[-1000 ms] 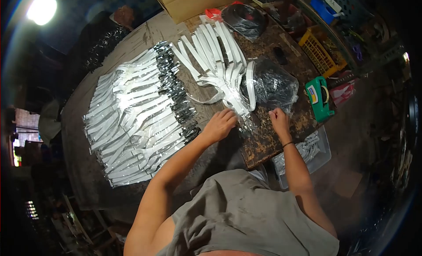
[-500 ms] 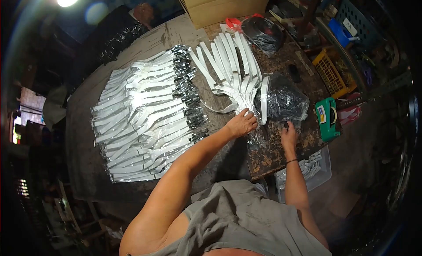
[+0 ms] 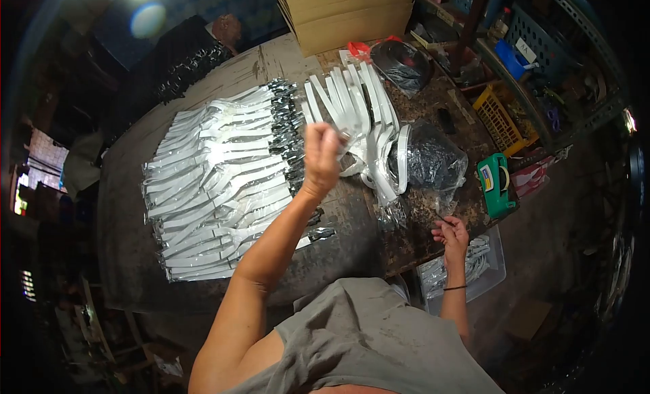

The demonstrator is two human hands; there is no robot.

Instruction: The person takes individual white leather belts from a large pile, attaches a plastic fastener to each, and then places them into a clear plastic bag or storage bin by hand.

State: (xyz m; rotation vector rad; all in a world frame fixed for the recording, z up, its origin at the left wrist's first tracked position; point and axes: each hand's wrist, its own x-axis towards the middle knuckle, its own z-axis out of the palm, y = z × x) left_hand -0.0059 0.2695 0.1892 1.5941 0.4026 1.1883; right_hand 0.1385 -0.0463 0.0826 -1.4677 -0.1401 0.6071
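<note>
My left hand (image 3: 322, 158) is raised over the table, blurred, its fingers curled in a fist; what it holds is smeared. Just right of it lies a fanned bundle of loose white straps (image 3: 352, 106). To its left is a large spread of white straps in clear plastic sleeves (image 3: 223, 170), with black ends along the right side. My right hand (image 3: 452, 233) is at the table's front edge, fingertips pinched on a thin dark piece I cannot identify. Above it sits a clear plastic bag of black items (image 3: 433, 157). One sleeved strap's black end (image 3: 321, 234) sticks out at the front.
A green tape dispenser (image 3: 497, 184) stands at the table's right edge. Below the edge is a clear bin (image 3: 497, 262) with sleeved pieces. A cardboard box (image 3: 349, 18) and a black bag (image 3: 401, 63) are at the back. A yellow basket (image 3: 497, 113) is on the right.
My left hand has moved up and left, away from the lower end of the loose straps. My right hand has drawn back slightly toward me from beside the black bag.
</note>
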